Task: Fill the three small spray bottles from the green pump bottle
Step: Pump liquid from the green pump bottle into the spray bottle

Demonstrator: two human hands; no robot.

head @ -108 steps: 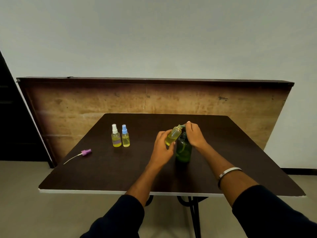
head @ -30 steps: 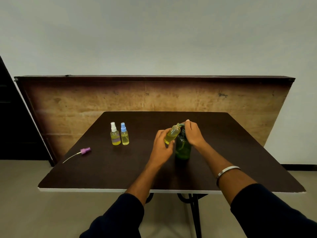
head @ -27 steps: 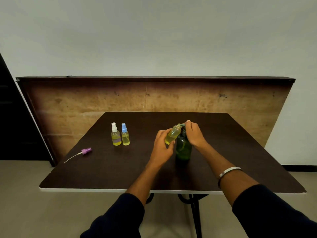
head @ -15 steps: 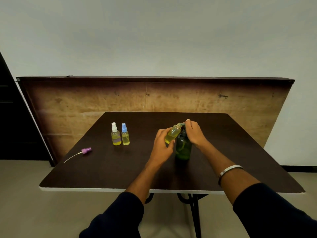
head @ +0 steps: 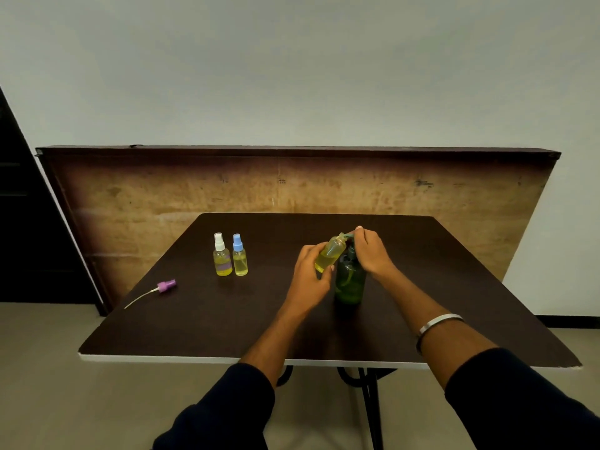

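The green pump bottle (head: 350, 282) stands upright near the middle of the dark table (head: 227, 313). My right hand (head: 371, 251) rests on its pump head, fingers curled over the nozzle. My left hand (head: 308, 274) grips an uncapped small bottle (head: 330, 253) of yellow liquid, tilted with its mouth at the nozzle. Two capped spray bottles stand side by side at the left: one with a white cap (head: 221, 255), one with a blue cap (head: 240, 256), both holding yellow liquid.
A purple spray cap (head: 166, 285) with its thin dip tube lies near the table's left edge. A wooden board (head: 292, 183) leans against the wall behind the table. The white front table edge (head: 194, 358) is close to me.
Almost nothing has changed: both hands stay at the pump bottle, and the right hand sits a touch higher on the pump head than a second ago.
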